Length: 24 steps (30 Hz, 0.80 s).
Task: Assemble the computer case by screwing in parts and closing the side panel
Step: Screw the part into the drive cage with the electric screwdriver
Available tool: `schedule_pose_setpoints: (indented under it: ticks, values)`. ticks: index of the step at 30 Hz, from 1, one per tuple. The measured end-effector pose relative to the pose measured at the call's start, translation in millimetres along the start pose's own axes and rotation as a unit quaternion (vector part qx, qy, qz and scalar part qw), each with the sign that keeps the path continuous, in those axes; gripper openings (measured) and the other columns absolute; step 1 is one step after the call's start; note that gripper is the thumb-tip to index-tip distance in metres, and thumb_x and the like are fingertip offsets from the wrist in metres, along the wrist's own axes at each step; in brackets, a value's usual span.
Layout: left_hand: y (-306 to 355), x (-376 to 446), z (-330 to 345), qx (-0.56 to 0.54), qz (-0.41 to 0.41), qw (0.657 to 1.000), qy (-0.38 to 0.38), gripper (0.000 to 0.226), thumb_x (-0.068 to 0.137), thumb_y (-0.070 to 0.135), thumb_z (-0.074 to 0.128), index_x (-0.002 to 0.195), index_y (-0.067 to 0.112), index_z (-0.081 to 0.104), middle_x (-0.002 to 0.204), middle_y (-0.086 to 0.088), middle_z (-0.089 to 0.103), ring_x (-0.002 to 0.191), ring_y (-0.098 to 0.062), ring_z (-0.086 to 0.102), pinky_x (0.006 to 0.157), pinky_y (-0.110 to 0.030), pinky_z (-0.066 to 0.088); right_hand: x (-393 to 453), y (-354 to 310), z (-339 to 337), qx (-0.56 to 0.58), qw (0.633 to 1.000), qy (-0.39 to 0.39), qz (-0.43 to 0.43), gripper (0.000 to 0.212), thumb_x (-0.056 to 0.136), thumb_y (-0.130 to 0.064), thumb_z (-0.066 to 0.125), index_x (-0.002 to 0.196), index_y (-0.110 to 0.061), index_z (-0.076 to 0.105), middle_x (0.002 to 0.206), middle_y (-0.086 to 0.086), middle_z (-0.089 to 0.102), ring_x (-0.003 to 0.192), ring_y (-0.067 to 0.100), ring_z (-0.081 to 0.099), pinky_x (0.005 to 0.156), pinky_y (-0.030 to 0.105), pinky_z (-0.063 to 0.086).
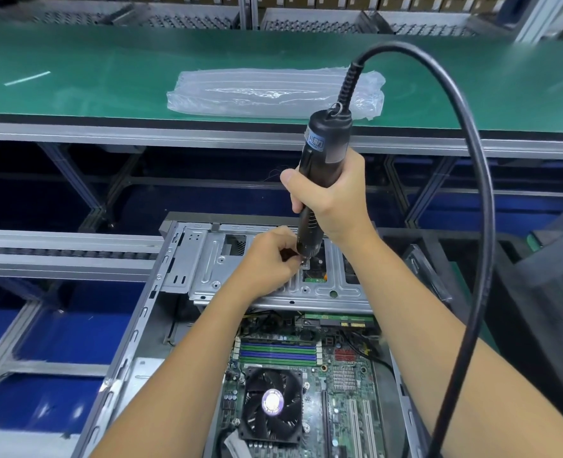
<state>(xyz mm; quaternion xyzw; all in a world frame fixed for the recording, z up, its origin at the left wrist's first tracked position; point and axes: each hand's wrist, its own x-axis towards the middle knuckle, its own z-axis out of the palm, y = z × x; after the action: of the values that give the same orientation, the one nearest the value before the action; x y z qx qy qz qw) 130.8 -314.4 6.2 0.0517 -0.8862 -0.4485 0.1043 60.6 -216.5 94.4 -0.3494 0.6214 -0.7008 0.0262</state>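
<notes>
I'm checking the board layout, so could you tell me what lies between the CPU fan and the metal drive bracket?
In the head view, the RAM slots lie between the CPU fan and the metal drive bracket.

Screwdriver label: we see a blue band on the electric screwdriver (323, 166) — characters too blurred to read.
Motherboard: we make out no legible print on the motherboard (349, 385) — too small.

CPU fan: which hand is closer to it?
Left. The left hand pinches at the screwdriver tip, above the CPU fan; the right hand grips the screwdriver body higher up.
</notes>
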Motion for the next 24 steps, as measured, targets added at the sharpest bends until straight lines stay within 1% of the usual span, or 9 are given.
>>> schedule_pose_setpoints:
  ticks: [2,3,7,11,13,15,18,20,24]
  values:
    - [0.3,0.2,0.3,-0.002,0.002,1.0,0.0,0.008,0.079,-0.003,0.06,0.078,0.002,0.066,0.084,-0.009,0.058,0.077,-0.019,0.053,0.065,-0.02,0.039,0.2,0.7,0.5,0.001,1.0,0.003,0.001,0.018,0.076,-0.003,0.067,0.074,0.008,0.053,0.052,0.001,0.054,0.044,0.022,0.05,0.049,0.04,0.048]
    - [0.2,0.4,0.5,-0.003,0.002,1.0,-0.001,0.008,0.079,-0.003,0.06,0.077,0.003,0.066,0.084,-0.008,0.058,0.076,-0.018,0.053,0.065,-0.02,0.039,-0.1,1.1,0.5,0.001,1.0,0.005,0.002,0.019,0.076,-0.003,0.067,0.074,0.009,0.053,0.052,0.003,0.054,0.044,0.022,0.05,0.049,0.04,0.048]
    - [-1.6,1.2,1.0,-0.005,0.002,1.0,-0.008,0.009,0.078,-0.001,0.061,0.079,0.004,0.067,0.087,-0.007,0.058,0.079,-0.019,0.054,0.068,-0.026,0.043,-0.6,2.3,-2.0,0.002,1.0,0.013,-0.003,0.021,0.08,-0.006,0.071,0.073,0.004,0.054,0.051,0.003,0.054,0.044,0.019,0.052,0.053,0.038,0.05]
    - [-3.7,1.7,2.0,0.004,0.006,1.0,-0.015,0.007,0.078,0.0,0.062,0.079,0.005,0.067,0.09,-0.005,0.058,0.079,-0.019,0.055,0.068,-0.027,0.045,-0.6,3.5,-3.6,0.003,1.0,0.025,-0.009,0.023,0.081,-0.008,0.072,0.07,-0.001,0.053,0.05,0.001,0.055,0.044,0.02,0.052,0.055,0.039,0.051]
    - [-5.3,1.8,2.8,0.012,0.005,1.0,-0.018,0.004,0.078,0.004,0.065,0.079,0.007,0.067,0.09,-0.004,0.058,0.079,-0.018,0.055,0.068,-0.028,0.046,-1.2,2.7,-4.1,0.01,0.999,0.037,-0.005,0.023,0.081,-0.008,0.072,0.071,-0.001,0.053,0.05,0.003,0.055,0.043,0.02,0.052,0.053,0.034,0.05]
    - [-5.8,1.7,3.2,0.013,0.004,1.0,-0.017,0.003,0.077,0.009,0.07,0.077,0.011,0.067,0.088,-0.001,0.057,0.078,-0.015,0.055,0.069,-0.024,0.045,-1.4,0.5,-6.4,0.018,0.998,0.056,-0.006,0.023,0.081,-0.008,0.072,0.07,0.0,0.053,0.051,0.005,0.055,0.043,0.021,0.051,0.054,0.031,0.049]
    - [-5.3,0.7,2.5,0.004,0.002,1.0,-0.007,0.007,0.078,0.01,0.074,0.075,0.015,0.069,0.084,0.004,0.057,0.077,-0.008,0.054,0.069,-0.012,0.041,-0.7,-7.4,-12.1,0.028,0.995,0.094,-0.019,0.023,0.081,-0.008,0.071,0.069,0.0,0.053,0.05,0.007,0.054,0.042,0.022,0.051,0.054,0.028,0.047]
    - [-4.6,0.1,1.9,0.001,0.004,1.0,-0.006,0.011,0.079,0.01,0.073,0.073,0.018,0.069,0.083,0.006,0.058,0.076,-0.004,0.055,0.07,-0.01,0.041,0.4,-14.8,-16.8,0.041,0.992,0.115,-0.032,0.024,0.08,-0.007,0.07,0.067,-0.004,0.051,0.049,0.006,0.054,0.042,0.024,0.05,0.054,0.028,0.045]
    - [-2.9,0.2,1.7,0.017,-0.002,1.0,-0.005,0.022,0.081,0.011,0.071,0.068,0.027,0.066,0.083,0.008,0.058,0.075,-0.002,0.055,0.067,-0.006,0.039,-2.7,-29.6,-33.2,0.048,0.987,0.147,-0.046,0.031,0.08,-0.008,0.072,0.059,-0.025,0.055,0.047,0.0,0.053,0.041,0.026,0.049,0.054,0.032,0.045]
